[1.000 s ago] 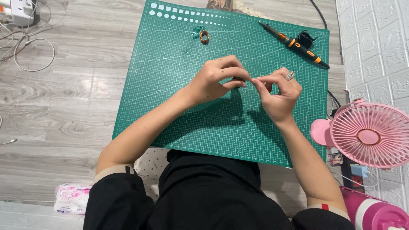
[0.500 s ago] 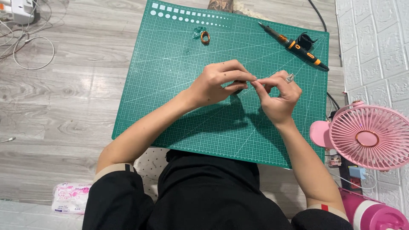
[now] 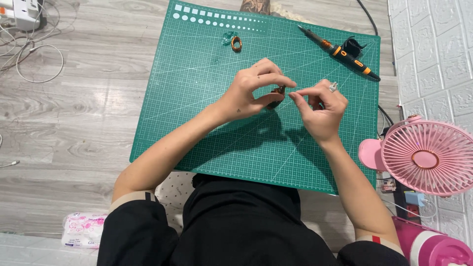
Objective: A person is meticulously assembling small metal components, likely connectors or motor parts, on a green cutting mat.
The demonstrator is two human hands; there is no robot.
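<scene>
Small brown piece pinched over the green cutting mat.
Left hand grip is pressed on it; right hand fingertips are pinched beside, best kept steady.

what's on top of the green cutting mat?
On the green cutting mat: a small brown ring and an orange-black soldering iron. The left hand and right hand pinch a small brown piece, mostly covered by fingers.

Count of things on and around the mat

Noted one green cutting mat, one soldering iron, two small brown pieces, one pink fan, one tissue pack.
</scene>
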